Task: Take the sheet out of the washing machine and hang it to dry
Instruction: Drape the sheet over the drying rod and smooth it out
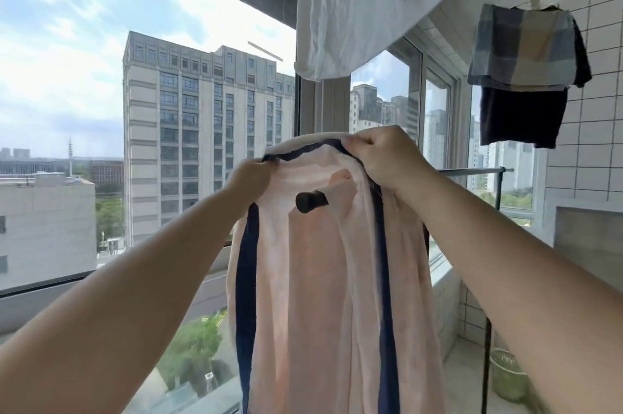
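A pale pink sheet [320,295] with dark blue borders hangs in long folds in front of me, draped over a drying rail whose black end cap [310,201] pokes out below its top edge. My left hand [251,177] grips the top edge on the left. My right hand [384,153] pinches the same blue-trimmed edge on the right, slightly higher. Both arms reach up and forward. The rail continues to the right behind my right arm as a metal bar [472,171].
A white cloth [354,8] hangs overhead at top centre. A plaid cloth [522,46] over a dark garment [519,116] hangs at the upper right by the white tiled wall [590,143]. Large windows [135,110] are ahead. A green pot [505,376] stands at the lower right.
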